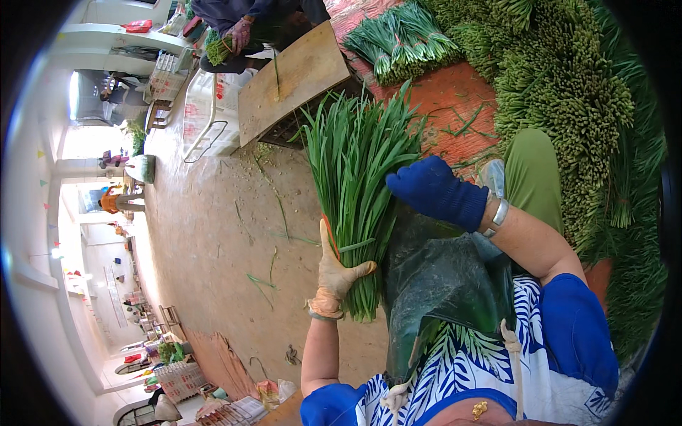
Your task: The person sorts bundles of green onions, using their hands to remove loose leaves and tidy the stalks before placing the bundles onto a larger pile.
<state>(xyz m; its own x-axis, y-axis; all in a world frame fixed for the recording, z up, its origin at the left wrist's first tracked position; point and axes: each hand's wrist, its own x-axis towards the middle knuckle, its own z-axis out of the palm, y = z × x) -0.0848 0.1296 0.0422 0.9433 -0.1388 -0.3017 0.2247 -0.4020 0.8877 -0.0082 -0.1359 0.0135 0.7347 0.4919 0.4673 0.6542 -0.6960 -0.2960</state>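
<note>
A thick bundle of long green leafy stalks, which look like garlic chives [357, 175], stands upright before me. My left hand [338, 266], in a pale rubber glove, is wrapped around its lower part, just above the cut ends. A band crosses the bundle near my thumb, and an orange strip shows beside my index finger. My right hand [437, 189], in a blue knitted glove, is curled against the right side of the leaves; whether it grips anything is hidden. A dark green apron [442, 282] covers my lap.
Banded bundles [405, 45] lie on red sheeting [447, 96] ahead. A large pile of green stalks [559, 106] rises at the right. A wooden board [293, 80] on a crate and a white plastic basket [213, 112] stand near a co-worker's gloved hand [240, 36]. Scraps litter the floor [229, 239].
</note>
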